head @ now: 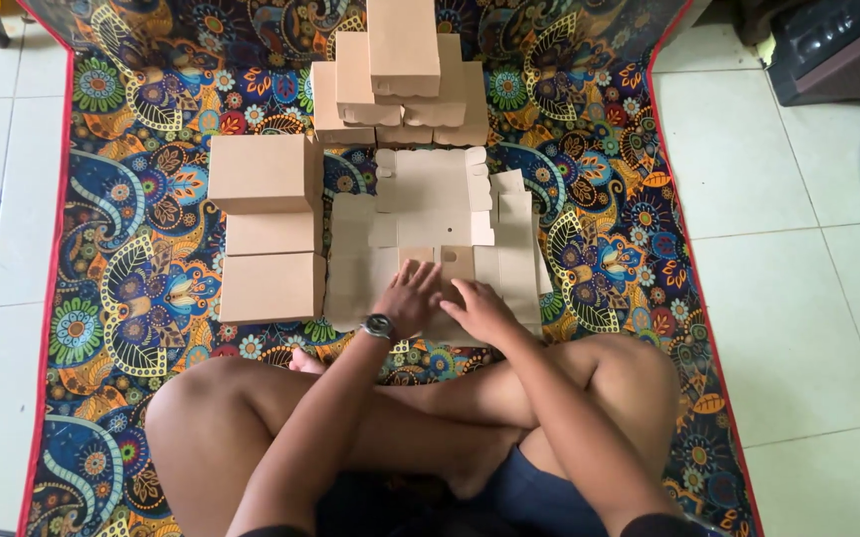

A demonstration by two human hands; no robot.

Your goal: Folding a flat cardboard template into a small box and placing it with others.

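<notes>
Floor: pale square tiles (788, 298) with thin grout lines, showing on both sides of the mat.
Mat: a patterned cloth (609, 229) in blue, orange and green paisley, edged in red, spread flat over the tiles and running from the near edge to the far one.
Room edge: a dark object (838, 45) stands on the tiles at the far right; what it is cannot be told.
Person: sits cross-legged on the mat, bare knees out to each side, both arms reaching forward.
Flat sheets: unfolded brown card blanks (430, 214) lie on the mat just ahead of the legs, overlapping one another.
Left hand: the left hand (412, 296), with a wristwatch (379, 325) on its wrist, lies palm down on the near edge of the blanks, fingers spread and released, gripping nothing.
Right hand: the right hand (479, 308) presses flat on the blanks just beside the left, fingers extended, grasping nothing.
Left boxes: three folded brown boxes (269, 234) stand in a row left of the blanks.
Far pile: a stack of folded boxes (400, 75) sits beyond the blanks, several high.
</notes>
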